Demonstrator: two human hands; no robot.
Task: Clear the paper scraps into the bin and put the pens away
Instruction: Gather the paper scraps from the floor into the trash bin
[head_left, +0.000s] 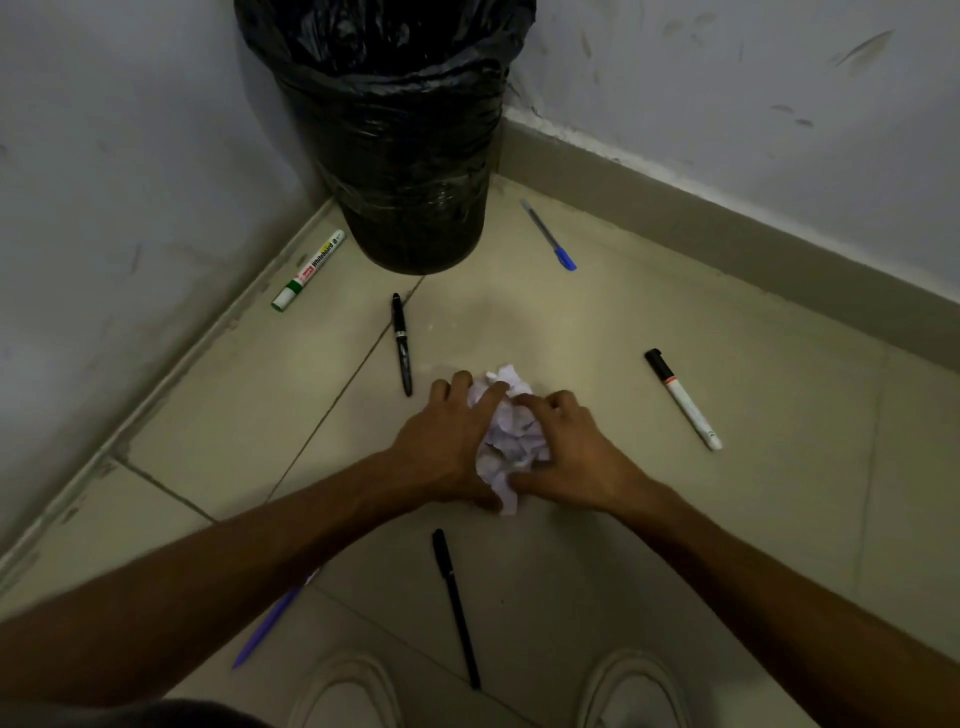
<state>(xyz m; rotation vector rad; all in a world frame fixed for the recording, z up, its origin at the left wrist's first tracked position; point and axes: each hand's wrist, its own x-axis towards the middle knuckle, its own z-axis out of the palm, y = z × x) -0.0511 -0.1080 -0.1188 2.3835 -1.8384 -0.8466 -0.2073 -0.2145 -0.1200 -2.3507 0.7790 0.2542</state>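
I see the black-lined bin (410, 135) in the corner, well beyond my fingers, with nothing between. Pens lie scattered on the floor (597, 322): a whiteboard marker (308, 270) far left, a black pen (401, 344) just left of my left hand (447, 441), a blue pen (550, 236) beside the bin, a black-capped marker (682, 398) to the right, another black pen (456, 608) and a purple pen (267, 626) nearer my shoes (631, 691). The paper scraps (511, 431) form a crumpled white wad on the floor, pressed between both hands; the left fingers (491, 397) and those of my right hand (576, 457) curl over it.
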